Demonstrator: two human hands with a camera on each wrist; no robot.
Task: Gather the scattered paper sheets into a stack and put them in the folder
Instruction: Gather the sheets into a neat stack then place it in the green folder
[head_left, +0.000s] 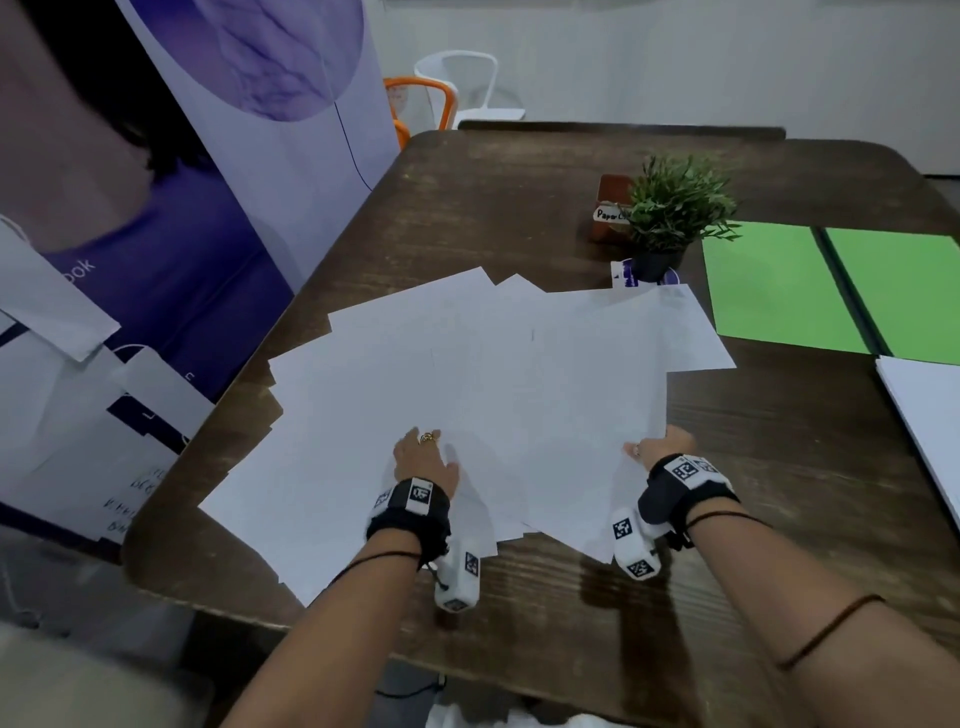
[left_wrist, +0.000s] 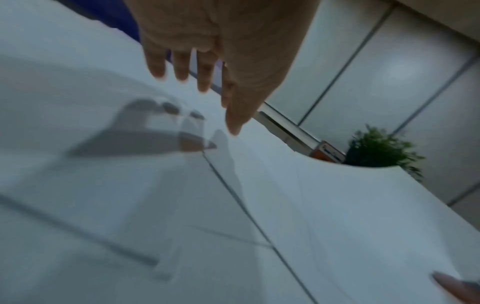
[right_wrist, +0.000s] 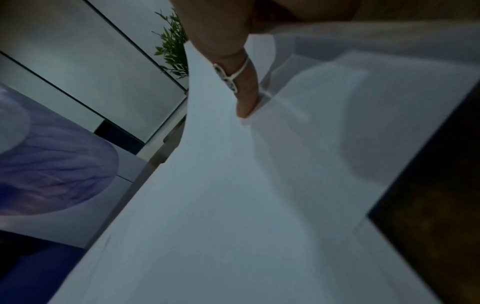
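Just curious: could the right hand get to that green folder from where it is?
Probably yes: the green folder lies open beyond the right hand, with only bare table between, though that hand is pinching a paper sheet.

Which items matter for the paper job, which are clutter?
Job: sheets, folder, left hand flat over the sheets, right hand pinching a sheet edge.
Clutter: plant, labelled box, banner, chairs, separate paper pile.

Small white tag (head_left: 611, 214) on brown box (head_left: 612, 200) beside potted plant (head_left: 675, 208), handwritten "Paper", remainder hidden by leaves. Purple banner (head_left: 156, 218) at left shows "ook", start cut off. Handwriting on white bags (head_left: 132, 499) below: illegible.
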